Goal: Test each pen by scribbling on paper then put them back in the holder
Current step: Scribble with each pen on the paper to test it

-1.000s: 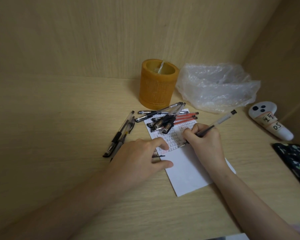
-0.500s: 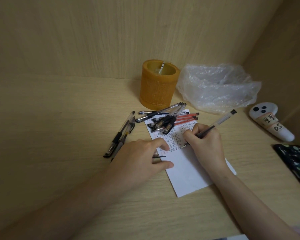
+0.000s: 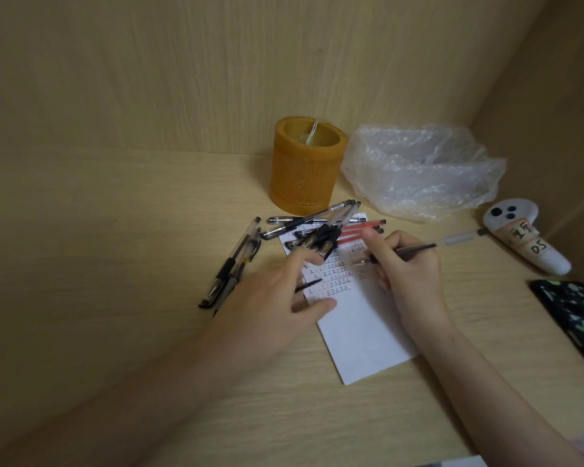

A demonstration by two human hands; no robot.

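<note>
Right hand (image 3: 408,274): fingers curled around a clear pen (image 3: 452,239), holding it nearly level above the paper (image 3: 361,332), tip pointing left and cap end pointing right; the thumb is raised. Left hand (image 3: 277,298): fingers spread and fairly straight, the thumb touching the left edge of the paper, the forefinger reaching toward the pile of pens (image 3: 321,235); a thin dark object lies under this hand, and whether the hand holds it cannot be told. The paper lies flat on the wooden desk (image 3: 115,230), its upper half filled with rows of small written marks, its lower half blank. The pile of black and red pens rests across the top edge of the paper. Just beyond the paper's top edge stands the orange holder (image 3: 305,166). Left of the paper lie a few more black pens (image 3: 233,264). Beyond the paper to the right sits a crumpled plastic bag (image 3: 422,170); farther right lie a white controller (image 3: 523,237) and a dark spotted case (image 3: 577,315).
</note>
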